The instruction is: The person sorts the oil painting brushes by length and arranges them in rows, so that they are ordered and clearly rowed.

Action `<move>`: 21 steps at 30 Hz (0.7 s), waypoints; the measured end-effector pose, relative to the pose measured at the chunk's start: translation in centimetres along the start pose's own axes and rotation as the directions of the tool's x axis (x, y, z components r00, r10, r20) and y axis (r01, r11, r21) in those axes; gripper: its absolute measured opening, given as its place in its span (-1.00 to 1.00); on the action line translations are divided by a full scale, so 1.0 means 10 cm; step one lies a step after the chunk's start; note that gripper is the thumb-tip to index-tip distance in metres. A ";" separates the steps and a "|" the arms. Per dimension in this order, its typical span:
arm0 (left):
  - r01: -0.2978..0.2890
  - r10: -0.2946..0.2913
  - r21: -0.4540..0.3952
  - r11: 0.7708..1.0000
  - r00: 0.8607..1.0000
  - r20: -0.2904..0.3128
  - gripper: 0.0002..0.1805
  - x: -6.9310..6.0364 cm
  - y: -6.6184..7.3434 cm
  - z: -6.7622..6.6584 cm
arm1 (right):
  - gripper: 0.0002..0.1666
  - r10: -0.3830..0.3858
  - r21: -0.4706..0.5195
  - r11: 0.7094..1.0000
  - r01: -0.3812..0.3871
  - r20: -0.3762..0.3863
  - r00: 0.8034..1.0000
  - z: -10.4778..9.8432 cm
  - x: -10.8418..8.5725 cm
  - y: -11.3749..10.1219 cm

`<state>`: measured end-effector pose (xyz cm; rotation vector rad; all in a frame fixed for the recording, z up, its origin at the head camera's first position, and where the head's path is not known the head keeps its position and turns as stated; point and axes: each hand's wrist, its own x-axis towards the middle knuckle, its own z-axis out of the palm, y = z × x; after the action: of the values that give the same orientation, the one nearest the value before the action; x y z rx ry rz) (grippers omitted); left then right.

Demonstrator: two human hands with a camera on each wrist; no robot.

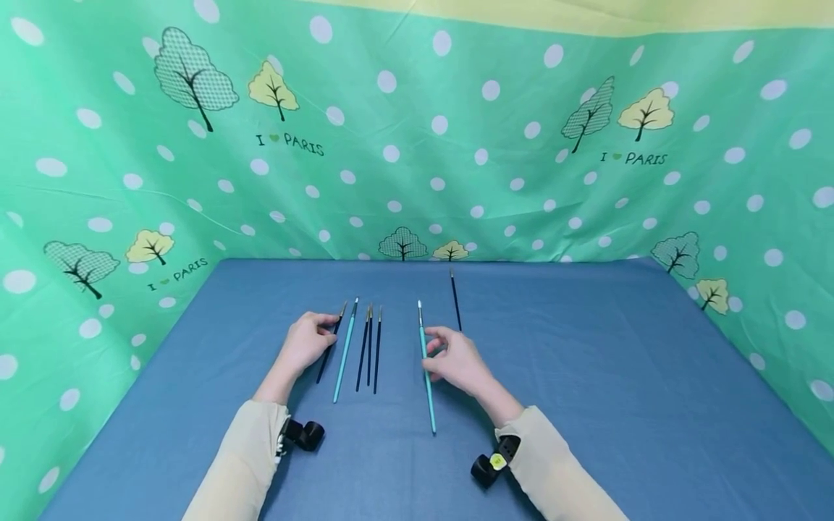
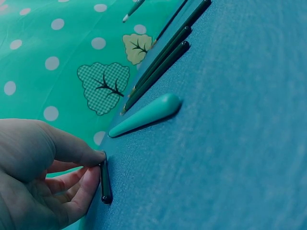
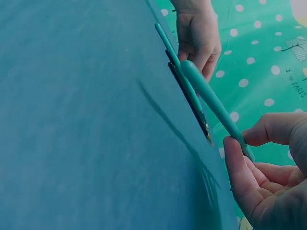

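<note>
My left hand [image 1: 308,341] pinches a dark-handled paintbrush [image 1: 323,367] between thumb and fingers at the left end of a row; its handle end [image 2: 106,187] shows in the left wrist view. Just right of it lies a turquoise paintbrush [image 1: 344,354], then three thin dark paintbrushes [image 1: 377,354] close together. My right hand [image 1: 458,362] holds another turquoise paintbrush [image 1: 430,405] in its fingertips, bristles pointing away from me. In the right wrist view this turquoise brush [image 3: 211,98] is raised off the cloth, with its shadow below.
One more dark paintbrush [image 1: 455,298] lies farther back, beyond the right hand, its near end hidden by that hand. A blue cloth [image 1: 619,362] covers the table. Behind and at both sides hangs a green dotted curtain [image 1: 482,130] with printed trees.
</note>
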<state>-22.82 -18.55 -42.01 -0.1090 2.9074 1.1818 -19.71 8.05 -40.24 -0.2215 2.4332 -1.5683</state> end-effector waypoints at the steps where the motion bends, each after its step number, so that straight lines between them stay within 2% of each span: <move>1: -0.001 0.001 0.000 1.000 1.000 0.000 -0.57 0.00 0.00 0.00 | -0.34 0.001 -0.002 1.000 -0.001 -0.001 1.000 -0.01 -0.01 0.01; 21: 0.000 0.000 -0.003 1.000 1.000 0.003 -0.58 0.01 -0.02 0.00 | -0.30 0.005 -0.023 1.000 -0.005 -0.021 1.000 -0.25 -0.25 0.18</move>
<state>-22.90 -18.67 -42.19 -0.1066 2.9032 1.1855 -17.99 11.58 -40.64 -0.2038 2.4667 -1.5487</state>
